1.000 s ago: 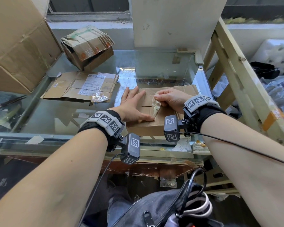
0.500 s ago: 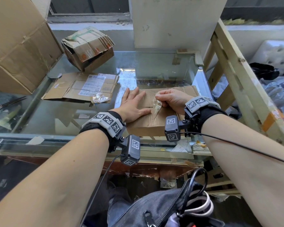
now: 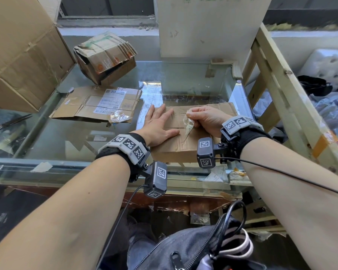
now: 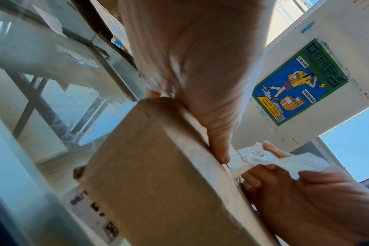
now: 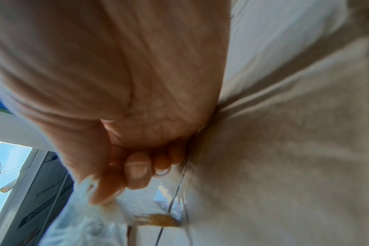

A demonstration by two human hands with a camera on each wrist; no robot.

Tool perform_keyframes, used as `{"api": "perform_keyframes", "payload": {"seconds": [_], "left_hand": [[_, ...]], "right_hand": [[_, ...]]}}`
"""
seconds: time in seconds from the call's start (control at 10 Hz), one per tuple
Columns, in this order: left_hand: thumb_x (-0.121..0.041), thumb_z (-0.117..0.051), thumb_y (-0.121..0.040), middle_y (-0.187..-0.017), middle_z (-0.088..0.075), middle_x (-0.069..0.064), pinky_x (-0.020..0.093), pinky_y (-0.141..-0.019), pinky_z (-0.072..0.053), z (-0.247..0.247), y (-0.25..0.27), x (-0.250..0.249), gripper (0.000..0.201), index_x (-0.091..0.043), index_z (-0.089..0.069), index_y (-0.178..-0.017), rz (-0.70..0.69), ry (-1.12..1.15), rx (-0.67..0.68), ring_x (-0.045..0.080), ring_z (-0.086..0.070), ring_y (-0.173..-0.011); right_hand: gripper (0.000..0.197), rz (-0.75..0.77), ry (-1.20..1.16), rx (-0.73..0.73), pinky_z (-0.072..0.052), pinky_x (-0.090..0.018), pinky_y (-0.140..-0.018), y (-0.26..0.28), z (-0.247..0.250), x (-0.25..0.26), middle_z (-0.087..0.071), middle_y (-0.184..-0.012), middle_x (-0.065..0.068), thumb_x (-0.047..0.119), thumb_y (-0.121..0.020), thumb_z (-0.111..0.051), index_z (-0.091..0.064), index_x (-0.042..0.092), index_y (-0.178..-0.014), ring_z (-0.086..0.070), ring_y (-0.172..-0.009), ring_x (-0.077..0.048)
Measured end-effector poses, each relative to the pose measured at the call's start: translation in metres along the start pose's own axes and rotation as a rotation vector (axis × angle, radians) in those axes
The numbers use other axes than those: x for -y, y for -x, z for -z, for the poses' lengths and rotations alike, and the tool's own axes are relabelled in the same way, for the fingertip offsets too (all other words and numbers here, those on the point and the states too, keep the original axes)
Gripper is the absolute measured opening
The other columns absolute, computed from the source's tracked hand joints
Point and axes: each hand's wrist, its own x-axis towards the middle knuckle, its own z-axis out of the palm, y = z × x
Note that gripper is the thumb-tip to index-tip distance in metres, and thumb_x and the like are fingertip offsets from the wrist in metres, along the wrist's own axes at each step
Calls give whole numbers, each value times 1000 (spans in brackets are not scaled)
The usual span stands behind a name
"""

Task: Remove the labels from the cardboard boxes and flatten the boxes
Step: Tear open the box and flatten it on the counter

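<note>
Cardboard, brown and creased, makes up the closed flat box (image 3: 191, 131) that is lying at the near edge of the glass-topped bench (image 3: 66, 137), straight in front of the person. Their left hand (image 3: 158, 125) is lying spread, palm down, on the box's left half, apparently pinning it so it cannot slide or lift with the pull. Their right hand (image 3: 207, 118) is pinching a crumpled strip of clear packing tape (image 3: 188, 124) between thumb and curled fingers, drawing it up off the lid seam; its lower end is looking stuck to the cardboard. Judging by this, the box is being unsealed before flattening. Beyond it, a flattened brown box with white shipping labels (image 3: 98, 105) is waiting.
</note>
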Motion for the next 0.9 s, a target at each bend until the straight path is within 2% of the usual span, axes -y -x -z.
{"api": "perform_keyframes", "payload": {"seconds": [0.2,0.3,0.4,0.5,0.6,0.7,0.8,0.9], "left_hand": [[-50,-54,-93,-162,7,-7,36,-117,12,-1,0,0,76,-31,-13,-154,-2,-7,3,19,23,-146],[-50,-47,-96,-162,7,-7,39,-117,12,0,-1,-1,69,-31,-15,-154,16,18,8,18,24,-145],[-65,-39,-92,-163,5,-6,49,-119,6,8,1,-9,71,-32,-21,-152,66,44,36,19,20,-147],[-90,-41,-66,-158,-25,4,46,-119,-13,18,4,-26,99,-28,-44,-143,38,51,-17,26,-14,-147],[-71,-72,-63,-140,-47,1,30,-105,-33,14,8,-43,93,-18,-50,-136,-47,163,-110,18,-39,-130],[-43,-85,-66,-114,-50,0,26,-89,-40,5,4,-39,62,-19,-53,-113,-37,237,-212,16,-47,-109],[-25,-88,-65,-89,-59,-2,28,-77,-48,10,-1,-29,37,-21,-59,-88,6,469,-196,13,-54,-82],[-10,-84,-70,-73,-65,-3,27,-75,-51,16,-3,-22,23,-18,-63,-70,13,602,-227,9,-58,-70]], "right_hand": [[31,-11,-30,-9,-32,-21,-57,0,1,-1,-38,-62,-5,7,-94,-50,-47,10,-64,-36,-55,-11],[29,-18,-51,-5,-35,-20,-57,1,2,0,-38,-62,-5,8,-94,-50,-48,10,-65,-37,-55,-11],[28,1,-46,-39,-35,-17,-54,0,0,-1,-38,-62,-6,5,-93,-52,-49,9,-65,-37,-54,-10],[29,40,-39,-134,-31,-17,-49,-2,-4,-3,-37,-57,-6,-5,-87,-51,-49,7,-60,-34,-51,-11],[37,43,-30,-195,-30,-20,-46,-3,-7,-4,-43,-47,-2,-8,-82,-50,-51,10,-50,-35,-45,-10],[45,72,-13,-249,-26,-20,-49,-2,-9,-4,-43,-40,4,-10,-81,-49,-51,14,-42,-34,-47,-11],[47,81,-18,-280,-26,-18,-47,-4,-10,-5,-41,-37,6,-10,-81,-51,-51,15,-40,-33,-43,-9],[51,78,-7,-282,-27,-16,-46,-6,-8,-7,-43,-38,7,-9,-82,-52,-54,15,-37,-35,-42,-7]]}}
